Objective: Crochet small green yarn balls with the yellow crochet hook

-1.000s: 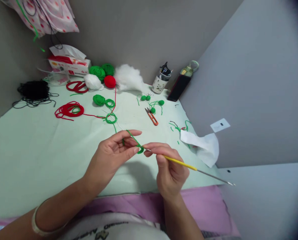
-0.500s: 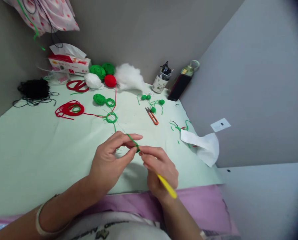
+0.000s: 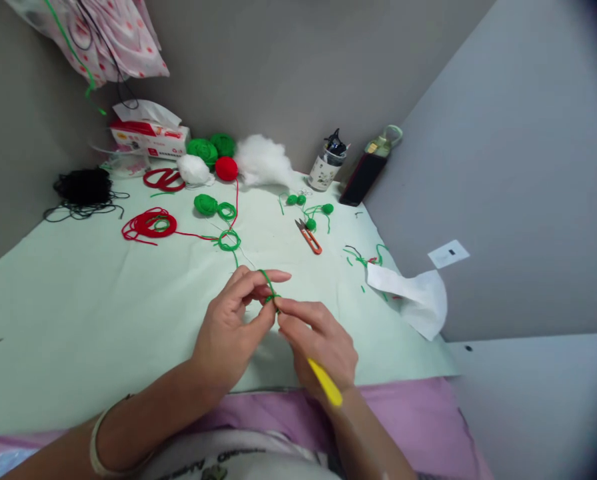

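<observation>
My left hand (image 3: 233,327) pinches a small piece of green crochet work (image 3: 272,299) between thumb and fingers. Green yarn (image 3: 267,277) runs from that piece up over the raised left index finger. In my right hand (image 3: 323,340) is a crochet hook (image 3: 325,381) with a yellow handle, its tip end at the green work and hidden by fingers. Both hands meet above the front of the table. Beyond them lies a loose green yarn coil (image 3: 229,241), with a strand leading down toward the left hand.
Orange thread snips (image 3: 309,237) lie near several small green balls (image 3: 311,225). Red yarn (image 3: 151,224), red-handled scissors (image 3: 164,179), black yarn (image 3: 84,187), white stuffing (image 3: 264,162) and a tissue box (image 3: 151,139) are farther back. A bottle (image 3: 368,170) stands right; a white tissue (image 3: 418,303) lies nearer.
The view has shifted slightly, so the table things sit a little lower and to the right. The yellow handle has swung slightly left and down; the hands still hold the green work together.
</observation>
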Action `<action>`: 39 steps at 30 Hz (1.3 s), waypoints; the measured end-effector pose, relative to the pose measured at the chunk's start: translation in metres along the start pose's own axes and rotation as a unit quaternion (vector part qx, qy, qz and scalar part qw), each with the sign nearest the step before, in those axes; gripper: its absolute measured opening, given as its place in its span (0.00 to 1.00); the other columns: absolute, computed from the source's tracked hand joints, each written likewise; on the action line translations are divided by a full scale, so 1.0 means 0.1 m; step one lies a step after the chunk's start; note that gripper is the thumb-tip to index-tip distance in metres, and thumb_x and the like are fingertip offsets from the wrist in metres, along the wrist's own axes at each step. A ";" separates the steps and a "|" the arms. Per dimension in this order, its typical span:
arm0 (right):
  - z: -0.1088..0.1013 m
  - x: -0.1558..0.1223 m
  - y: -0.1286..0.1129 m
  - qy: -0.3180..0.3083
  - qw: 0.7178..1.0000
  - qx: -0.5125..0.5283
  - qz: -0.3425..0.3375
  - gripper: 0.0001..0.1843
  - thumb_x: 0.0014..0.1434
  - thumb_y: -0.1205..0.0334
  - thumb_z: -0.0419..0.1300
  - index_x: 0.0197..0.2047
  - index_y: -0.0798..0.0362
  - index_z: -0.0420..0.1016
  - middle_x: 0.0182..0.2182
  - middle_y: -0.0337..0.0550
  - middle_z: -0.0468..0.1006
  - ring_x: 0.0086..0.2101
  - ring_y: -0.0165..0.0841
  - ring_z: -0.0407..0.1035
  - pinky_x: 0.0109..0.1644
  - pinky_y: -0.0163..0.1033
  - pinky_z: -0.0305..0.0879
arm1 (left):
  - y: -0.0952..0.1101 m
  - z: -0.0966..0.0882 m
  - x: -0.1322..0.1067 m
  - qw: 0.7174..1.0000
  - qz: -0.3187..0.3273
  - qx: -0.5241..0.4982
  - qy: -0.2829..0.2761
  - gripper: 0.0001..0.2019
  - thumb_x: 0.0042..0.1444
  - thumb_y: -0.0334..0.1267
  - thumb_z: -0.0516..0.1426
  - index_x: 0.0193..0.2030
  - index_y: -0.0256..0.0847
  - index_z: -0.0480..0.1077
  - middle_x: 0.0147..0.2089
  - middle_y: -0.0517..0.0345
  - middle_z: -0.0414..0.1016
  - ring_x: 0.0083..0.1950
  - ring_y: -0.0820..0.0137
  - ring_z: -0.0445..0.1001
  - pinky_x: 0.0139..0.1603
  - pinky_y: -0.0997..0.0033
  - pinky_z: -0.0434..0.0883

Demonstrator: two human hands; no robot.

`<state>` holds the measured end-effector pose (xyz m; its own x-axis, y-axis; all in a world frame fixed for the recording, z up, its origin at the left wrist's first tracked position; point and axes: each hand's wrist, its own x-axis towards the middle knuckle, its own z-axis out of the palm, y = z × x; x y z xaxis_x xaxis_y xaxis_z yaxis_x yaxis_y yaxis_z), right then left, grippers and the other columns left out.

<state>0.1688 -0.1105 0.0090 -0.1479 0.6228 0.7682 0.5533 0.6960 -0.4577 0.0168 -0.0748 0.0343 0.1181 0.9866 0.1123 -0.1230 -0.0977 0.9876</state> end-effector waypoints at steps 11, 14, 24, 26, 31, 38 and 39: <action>0.27 0.10 -0.11 0.166 0.945 0.214 0.183 0.07 0.69 0.65 0.60 0.43 0.48 0.81 0.38 0.45 0.86 0.33 0.33 0.80 0.35 0.38 0.80 | 0.01 -0.01 -0.08 0.995 0.093 0.036 -0.005 0.15 0.62 0.26 0.60 0.49 0.51 0.80 0.40 0.62 0.68 0.41 0.75 0.72 0.47 0.77 0.73; 0.34 0.17 -0.11 0.175 0.863 0.357 0.311 0.08 0.70 0.58 0.61 0.40 0.49 0.80 0.30 0.39 0.83 0.25 0.28 0.75 0.31 0.35 0.77 | -0.05 -0.02 -0.08 0.986 0.149 0.071 0.005 0.17 0.62 0.25 0.60 0.51 0.52 0.80 0.40 0.63 0.68 0.41 0.75 0.72 0.46 0.78 0.73; 0.12 0.05 -0.12 0.083 0.995 -0.050 -0.027 0.23 0.64 0.76 0.62 0.58 0.45 0.79 0.47 0.49 0.83 0.45 0.36 0.79 0.43 0.40 0.79 | 0.09 0.00 -0.04 0.995 -0.029 -0.092 -0.027 0.17 0.60 0.34 0.66 0.55 0.53 0.79 0.44 0.61 0.74 0.43 0.75 0.74 0.47 0.79 0.74; 0.07 0.09 -0.11 0.088 0.996 -0.012 -0.005 0.23 0.64 0.77 0.62 0.58 0.45 0.79 0.46 0.48 0.83 0.43 0.35 0.79 0.41 0.39 0.78 | 0.12 0.00 -0.03 0.989 -0.062 -0.131 -0.020 0.21 0.58 0.36 0.68 0.58 0.53 0.77 0.44 0.62 0.73 0.41 0.76 0.73 0.45 0.79 0.74; 0.02 0.24 -0.10 0.103 0.977 0.146 0.115 0.15 0.65 0.75 0.61 0.48 0.47 0.82 0.38 0.44 0.83 0.40 0.34 0.78 0.42 0.40 0.77 | 0.15 -0.04 0.02 0.984 -0.093 -0.151 -0.018 0.24 0.54 0.38 0.71 0.58 0.49 0.76 0.38 0.63 0.71 0.40 0.74 0.72 0.44 0.78 0.74; -0.01 0.29 -0.16 0.114 0.954 0.221 0.169 0.12 0.66 0.72 0.62 0.46 0.46 0.81 0.37 0.40 0.83 0.35 0.31 0.77 0.38 0.36 0.77 | 0.16 -0.12 0.05 0.987 -0.092 -0.133 -0.024 0.22 0.53 0.38 0.72 0.56 0.50 0.78 0.37 0.63 0.74 0.41 0.74 0.74 0.47 0.76 0.74; -0.02 0.28 -0.17 0.105 0.963 0.195 0.152 0.13 0.66 0.73 0.61 0.47 0.46 0.81 0.37 0.41 0.83 0.35 0.31 0.78 0.39 0.36 0.77 | 0.17 -0.13 0.05 0.987 -0.091 -0.134 -0.018 0.22 0.53 0.38 0.72 0.55 0.50 0.79 0.36 0.63 0.74 0.40 0.74 0.74 0.46 0.76 0.74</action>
<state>0.1567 -0.1055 0.0394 0.1651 0.7613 0.6270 0.1894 0.5994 -0.7777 0.0031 -0.0696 0.0500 0.1974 0.9787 -0.0555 -0.3519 0.1236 0.9278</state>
